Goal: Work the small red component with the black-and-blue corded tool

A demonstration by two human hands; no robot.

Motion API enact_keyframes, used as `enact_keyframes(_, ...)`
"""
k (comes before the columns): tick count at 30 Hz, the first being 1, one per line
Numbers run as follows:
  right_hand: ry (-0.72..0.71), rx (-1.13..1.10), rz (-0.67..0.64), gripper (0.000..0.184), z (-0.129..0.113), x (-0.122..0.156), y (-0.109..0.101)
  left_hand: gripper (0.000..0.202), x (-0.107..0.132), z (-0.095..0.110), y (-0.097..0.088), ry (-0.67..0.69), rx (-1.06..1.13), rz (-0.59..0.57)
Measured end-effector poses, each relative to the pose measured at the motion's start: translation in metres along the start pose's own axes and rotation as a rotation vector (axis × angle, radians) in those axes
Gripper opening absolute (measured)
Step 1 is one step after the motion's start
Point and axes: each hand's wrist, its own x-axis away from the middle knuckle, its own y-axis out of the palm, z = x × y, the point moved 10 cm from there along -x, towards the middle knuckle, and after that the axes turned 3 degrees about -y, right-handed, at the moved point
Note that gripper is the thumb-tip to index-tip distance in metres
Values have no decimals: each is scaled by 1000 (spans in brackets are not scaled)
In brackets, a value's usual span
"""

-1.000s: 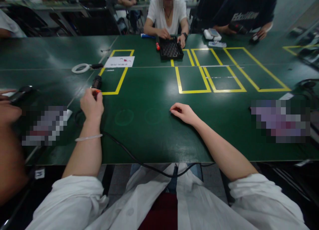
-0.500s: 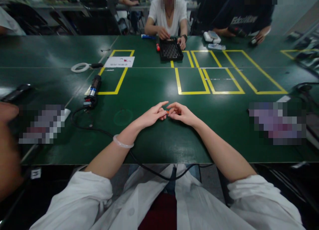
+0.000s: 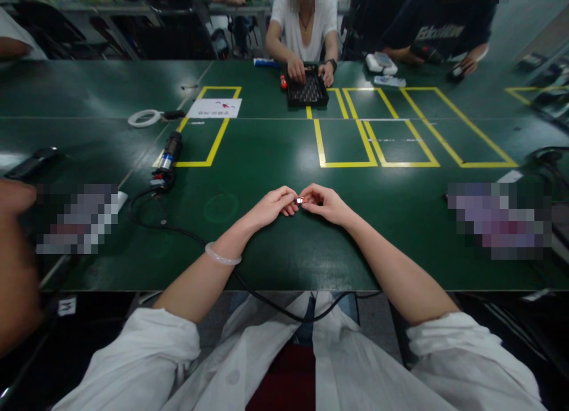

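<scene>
Over the green table, near its middle, my two hands meet at the fingertips. Between them is a small part (image 3: 300,201) with a bright white face and bits of orange and dark; its kind is too small to make out. My right hand (image 3: 326,202) pinches it from the right with thumb and fingers. From the other side my left hand (image 3: 276,207) has its thumb and fingers closed at the part's left end. A pale bangle (image 3: 222,255) circles my left wrist.
A cylindrical black tool (image 3: 169,156) with a cord lies left on the green table (image 3: 267,257). Behind it are a white cable coil (image 3: 144,118) and a paper sheet (image 3: 217,108). Opposite, a person reaches into a black tray (image 3: 307,94). Blurred-out items (image 3: 498,218) flank me.
The small part has turned so a white face now shows. My left fingers have curled in closer around it. Across the table, the person's hand has moved down into the black tray.
</scene>
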Motion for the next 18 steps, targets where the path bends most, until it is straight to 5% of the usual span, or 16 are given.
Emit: enact_keyframes(18, 44, -62, 44, 25, 3, -2, -3, 26, 7, 20, 0, 141, -156, 112)
